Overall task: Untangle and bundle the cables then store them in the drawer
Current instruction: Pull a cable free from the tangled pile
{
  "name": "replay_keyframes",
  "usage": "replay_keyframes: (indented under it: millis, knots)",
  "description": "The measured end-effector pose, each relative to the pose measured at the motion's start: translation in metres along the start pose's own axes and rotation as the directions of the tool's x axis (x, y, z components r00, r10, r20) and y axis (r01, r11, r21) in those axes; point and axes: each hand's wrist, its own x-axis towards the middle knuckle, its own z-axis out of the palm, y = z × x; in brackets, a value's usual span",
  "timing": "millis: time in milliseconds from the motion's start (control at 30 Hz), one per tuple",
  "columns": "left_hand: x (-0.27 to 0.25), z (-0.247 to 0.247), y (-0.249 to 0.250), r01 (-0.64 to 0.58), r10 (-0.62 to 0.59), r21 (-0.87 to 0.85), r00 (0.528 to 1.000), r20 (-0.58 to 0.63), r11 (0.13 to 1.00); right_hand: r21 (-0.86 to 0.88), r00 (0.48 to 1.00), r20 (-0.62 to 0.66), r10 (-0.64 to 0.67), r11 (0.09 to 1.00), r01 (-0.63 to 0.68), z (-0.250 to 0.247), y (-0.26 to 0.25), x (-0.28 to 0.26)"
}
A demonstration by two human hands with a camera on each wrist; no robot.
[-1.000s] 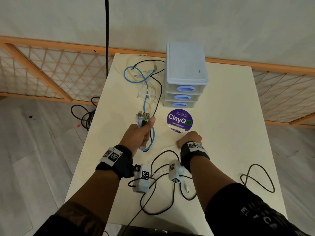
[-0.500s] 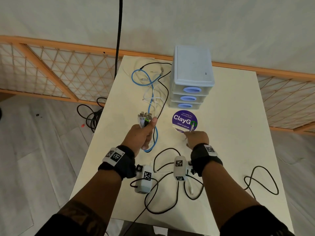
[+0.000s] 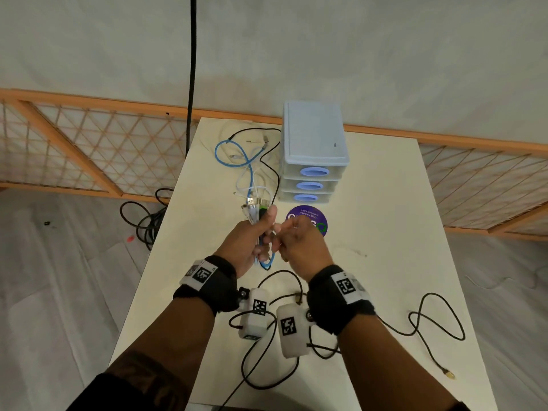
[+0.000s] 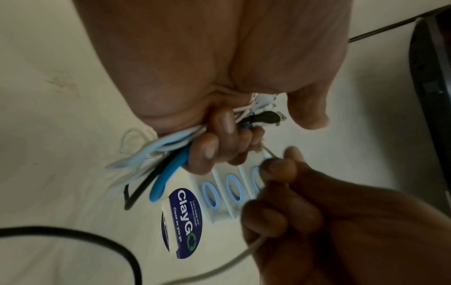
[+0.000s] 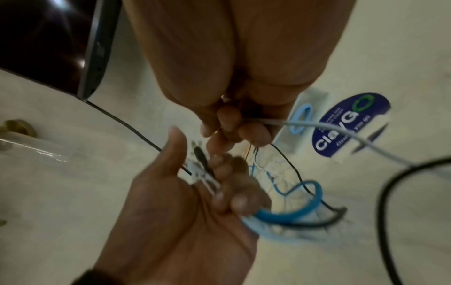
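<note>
"ClayGo" and "Clean as you go" are read on a round sticker [image 4: 182, 221] on the bench [image 3: 385, 232]. Cables [image 3: 257, 209] are held upright in the left grip [image 3: 243, 241], plugs up, before the drawers [image 3: 311, 173]. A thin grey cable [image 5: 317, 127] is pinched in the right grip [image 3: 299, 241].

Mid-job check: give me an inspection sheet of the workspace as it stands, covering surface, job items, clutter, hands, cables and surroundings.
Surface: white table, bare on its right side.
Job's things: cable bunch, plug ends up, in the left hand; three-drawer unit at the table's far edge, all drawers closed.
Clutter: round purple ClayGo sticker in front of the drawers.
Hands: left hand grips the bunch; right hand pinches a thin grey cable beside it.
Cables: blue, white and black tails trail from the bunch across the table; a black cable lies loose at the near right.
Surroundings: wooden lattice fence, white wall, black cables on the floor.
</note>
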Motion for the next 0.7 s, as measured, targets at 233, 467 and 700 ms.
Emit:
replay_keyframes:
  millis: [233, 467, 700]
  knots:
    - [0.011, 0.004, -0.008, -0.025, 0.044, 0.138, 0.989, -0.140, 0.990, 0.102, 0.997, 0.076, -0.015, 0.995, 0.008, 0.009, 0.013, -0.003]
    - [0.018, 0.008, 0.008, -0.088, -0.015, -0.334, 0.955, -0.295, 0.939, 0.061, 0.967, 0.235, 0.096, 0.992, -0.113, 0.010, 0.035, -0.011]
    - [0.010, 0.002, 0.010, -0.093, 0.073, -0.131, 0.986, -0.153, 0.987, 0.402, 0.942, 0.231, 0.245, 0.857, -0.322, -0.001, 0.035, -0.003]
